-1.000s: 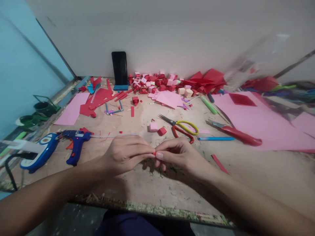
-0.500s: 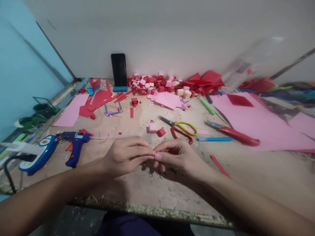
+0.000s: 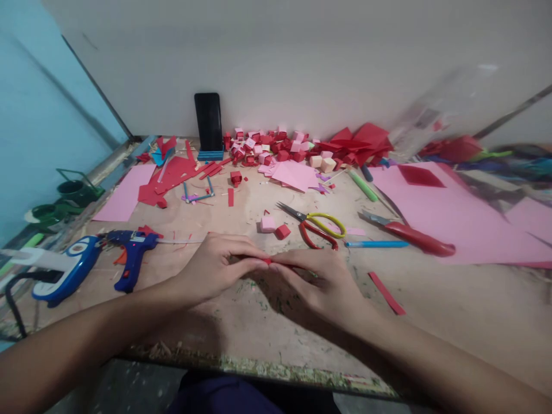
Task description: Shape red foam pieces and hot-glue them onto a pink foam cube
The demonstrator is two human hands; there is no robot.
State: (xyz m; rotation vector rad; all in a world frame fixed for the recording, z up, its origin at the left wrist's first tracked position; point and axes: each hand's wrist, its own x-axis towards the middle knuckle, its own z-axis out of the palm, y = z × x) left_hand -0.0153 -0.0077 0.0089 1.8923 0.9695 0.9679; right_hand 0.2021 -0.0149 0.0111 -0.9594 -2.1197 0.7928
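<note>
My left hand [image 3: 218, 265] and my right hand [image 3: 321, 282] meet fingertip to fingertip low over the table [image 3: 267, 322]. Between the pinched fingertips shows a small red paper piece [image 3: 268, 261]; most of it is hidden by the fingers. Both hands are closed on it, knuckles up. Just beyond the hands lie a pink paper cube [image 3: 268, 223] and a red paper cube [image 3: 283, 232].
Scissors with red and yellow handles [image 3: 317, 224], a blue pen [image 3: 376, 244], a red-handled knife [image 3: 409, 234], a blue glue gun [image 3: 129, 248], a red strip [image 3: 387, 284]. Pink sheets [image 3: 457, 213] at right, a pile of red and pink cubes [image 3: 276, 146] and a black phone [image 3: 209, 125] by the wall.
Both hands have dropped lower toward the table and flattened, the right hand turning palm down; the pinch on the red piece stays.
</note>
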